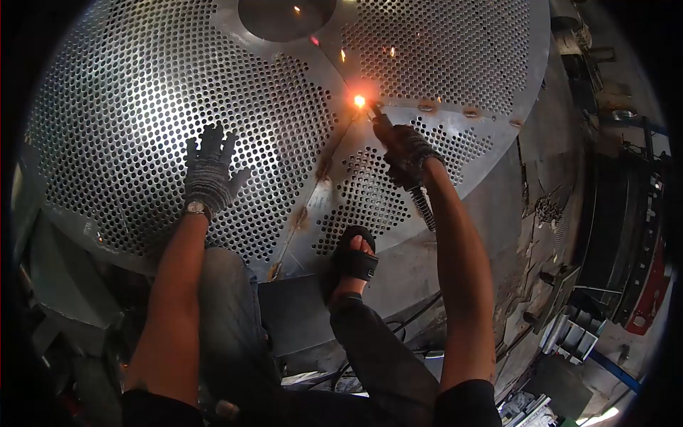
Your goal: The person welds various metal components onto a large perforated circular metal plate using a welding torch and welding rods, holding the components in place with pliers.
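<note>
A large round perforated metal sheet (290, 64) spreads before me, with seams running across its plain strips. My left hand (208, 171), in a dark knit glove, lies flat on the holes with its fingers spread. My gloved right hand (410, 155) is wrapped round a welding torch (383, 122). Its tip meets a seam near the middle of the sheet, where an orange-white arc (359, 101) glows and sparks fly. The torch's coiled cable sleeve (423, 208) trails down beside my right forearm. Brownish weld marks (324, 169) show along the seams.
A round opening (287, 16) is cut in the sheet at the top. My sandalled foot (357, 256) rests on the sheet's lower edge. Metal scraps (548, 211), a red metal part (649, 306) and a blue bar (613, 370) lie on the right. A dark cable crosses the floor below.
</note>
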`<action>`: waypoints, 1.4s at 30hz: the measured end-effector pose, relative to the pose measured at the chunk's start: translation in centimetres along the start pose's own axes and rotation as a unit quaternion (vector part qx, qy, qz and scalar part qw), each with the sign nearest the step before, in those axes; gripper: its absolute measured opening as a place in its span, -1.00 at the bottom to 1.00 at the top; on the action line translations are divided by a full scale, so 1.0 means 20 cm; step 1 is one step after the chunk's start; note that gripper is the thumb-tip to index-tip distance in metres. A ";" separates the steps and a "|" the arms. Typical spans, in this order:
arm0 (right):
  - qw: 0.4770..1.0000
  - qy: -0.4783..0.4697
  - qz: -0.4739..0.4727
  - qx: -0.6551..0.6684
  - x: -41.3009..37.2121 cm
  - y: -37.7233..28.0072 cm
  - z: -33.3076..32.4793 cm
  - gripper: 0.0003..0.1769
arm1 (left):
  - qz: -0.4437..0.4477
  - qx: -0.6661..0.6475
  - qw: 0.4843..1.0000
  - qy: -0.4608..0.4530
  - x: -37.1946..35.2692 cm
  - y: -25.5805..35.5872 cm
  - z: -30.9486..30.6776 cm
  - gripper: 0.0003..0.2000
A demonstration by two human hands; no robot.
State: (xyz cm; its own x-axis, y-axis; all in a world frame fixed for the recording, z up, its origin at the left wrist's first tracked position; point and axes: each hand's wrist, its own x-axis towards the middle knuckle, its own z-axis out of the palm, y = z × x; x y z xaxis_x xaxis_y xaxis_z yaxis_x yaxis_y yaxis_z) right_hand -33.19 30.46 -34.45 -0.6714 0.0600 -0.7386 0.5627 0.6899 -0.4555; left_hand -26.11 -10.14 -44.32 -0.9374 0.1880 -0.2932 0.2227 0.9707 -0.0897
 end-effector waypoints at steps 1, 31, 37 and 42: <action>1.000 0.000 -0.013 -0.009 0.00 0.01 0.00 -0.17 | 0.005 0.000 1.000 0.014 0.00 0.00 0.02 -0.05; 0.981 -0.099 -0.049 -0.157 0.02 -0.01 -0.02 0.17 | 0.006 0.012 0.999 0.036 -0.01 0.00 0.02 -0.09; 0.994 -0.044 -0.041 -0.092 -0.03 0.02 -0.01 -0.22 | 0.009 0.012 0.999 0.036 -0.01 0.00 0.03 -0.09; 0.996 0.004 -0.075 -0.041 0.00 0.07 0.00 -0.07 | 0.010 0.000 0.999 0.035 -0.01 0.00 0.02 -0.07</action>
State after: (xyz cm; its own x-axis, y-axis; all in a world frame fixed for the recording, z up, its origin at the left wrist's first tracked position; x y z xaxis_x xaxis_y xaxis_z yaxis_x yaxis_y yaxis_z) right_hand -32.45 31.51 -35.09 -0.7494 -0.0422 -0.6608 0.4142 0.7487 -0.5176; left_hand -25.89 -10.27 -44.66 -0.9494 0.2170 -0.2271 0.2413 0.9667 -0.0853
